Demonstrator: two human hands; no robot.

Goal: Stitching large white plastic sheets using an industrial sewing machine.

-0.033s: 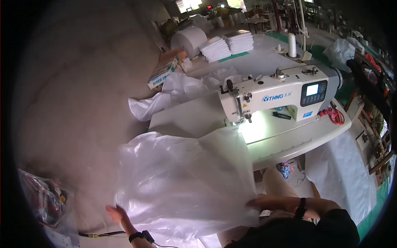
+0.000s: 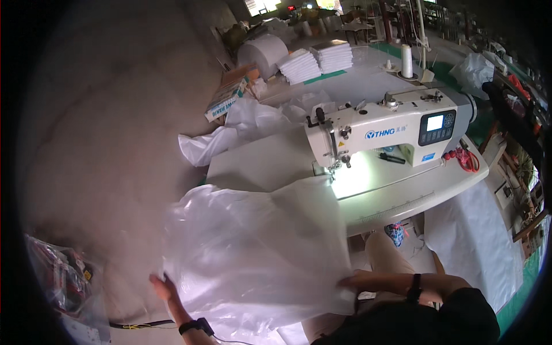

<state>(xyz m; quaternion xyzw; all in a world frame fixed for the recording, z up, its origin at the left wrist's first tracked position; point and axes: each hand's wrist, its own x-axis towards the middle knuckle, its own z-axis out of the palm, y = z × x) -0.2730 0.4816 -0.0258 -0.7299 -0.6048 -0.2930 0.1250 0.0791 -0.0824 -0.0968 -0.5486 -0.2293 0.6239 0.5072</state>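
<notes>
A large, shiny white plastic sheet [image 2: 259, 241] spreads from the sewing machine [image 2: 379, 129] down over my lap. Its far edge lies close to the machine's needle area, beside the bright work light. At the sheet's lower left edge is my left hand [image 2: 165, 287], open, with thumb and fingers apart. My right hand [image 2: 353, 280] grips the right edge of the sheet, its fingers closed and somewhat blurred. Whether the needle is in the sheet is too small to tell.
Crumpled white plastic [image 2: 247, 123] lies behind the machine's table [image 2: 259, 161]. Stacks of folded white sheets [image 2: 316, 62], a large roll [image 2: 261, 54] and a thread cone [image 2: 406, 63] stand farther back. Red-handled scissors [image 2: 470, 162] rest at the table's right end, a black tool [image 2: 392, 158] under the arm.
My left hand has risen slightly along the sheet's left edge. My right hand and the sheet's right edge have shifted slightly left.
</notes>
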